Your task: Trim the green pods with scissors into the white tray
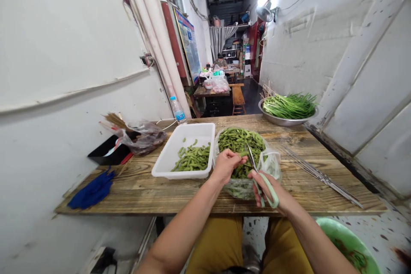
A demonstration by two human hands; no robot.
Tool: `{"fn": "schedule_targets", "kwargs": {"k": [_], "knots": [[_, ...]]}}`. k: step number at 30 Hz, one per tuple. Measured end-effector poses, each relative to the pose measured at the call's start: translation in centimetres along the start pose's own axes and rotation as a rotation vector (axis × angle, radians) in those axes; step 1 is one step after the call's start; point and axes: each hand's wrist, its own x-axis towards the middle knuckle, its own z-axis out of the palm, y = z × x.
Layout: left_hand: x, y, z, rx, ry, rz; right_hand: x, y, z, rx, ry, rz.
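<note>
Between the fingers of my left hand (228, 165) is a green edamame pod (243, 153). My right hand (263, 186) grips a pair of scissors (270, 192) with pale green handles; the blades are parted and point up beside the pod. Both hands are over a clear plastic bag (240, 189) heaped with edamame pods (236, 138). To the left of the bag stands a white plastic tub (165, 158), with a smaller pile of pods (194, 157) lying in its right part.
A steel bowl of green stalks (290, 107) stands at the back right, metal skewers (323, 175) in front of it. Leftward are a water bottle (177, 110), a black box (102, 150) and a blue cloth (91, 190). A green basin (346, 244) sits below. A person (220, 62) is far back.
</note>
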Motion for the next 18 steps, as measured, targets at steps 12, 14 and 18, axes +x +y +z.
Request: {"fn": "schedule_targets", "kwargs": {"k": [12, 14, 18], "knots": [[0.7, 1.9, -4.3, 0.513, 0.297, 0.233, 1.0, 1.0, -0.3, -0.038, -0.016, -0.014], [1.1, 3.4, -7.0, 0.937, 0.562, 0.438, 0.8, 1.1, -0.5, 0.083, -0.08, -0.003], [2.5, 5.5, -9.3, 1.541, 0.641, 0.547, 0.4, 0.6, -1.0, 0.413, -0.277, 0.093]]}}
